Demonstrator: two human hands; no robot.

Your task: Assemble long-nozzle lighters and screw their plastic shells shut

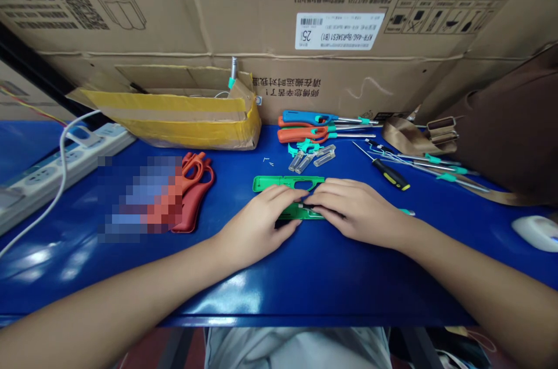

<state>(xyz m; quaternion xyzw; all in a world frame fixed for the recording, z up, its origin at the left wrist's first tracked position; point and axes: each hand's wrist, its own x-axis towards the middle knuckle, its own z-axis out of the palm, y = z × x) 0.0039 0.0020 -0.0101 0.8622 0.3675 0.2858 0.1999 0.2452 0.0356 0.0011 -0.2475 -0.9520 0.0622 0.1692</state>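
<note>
Both my hands rest on the blue table [270, 276] over a green plastic lighter shell [305, 213]. My left hand [261, 221] presses down on the shell's left part with curled fingers. My right hand [355, 209] covers its right part, fingers closed around it and a small dark piece at the fingertips. A second green shell half [283, 183] lies flat just beyond my fingers, untouched.
Behind lie a blue lighter [320, 119], an orange lighter [318, 135], clear small tubes [311, 158], a black-and-yellow screwdriver [390, 174] and metal rods [440, 168]. Orange-red shells [196, 189] lie left. An open cardboard box [183, 113], a power strip [65, 160] and a brown bag [514, 131] ring the table.
</note>
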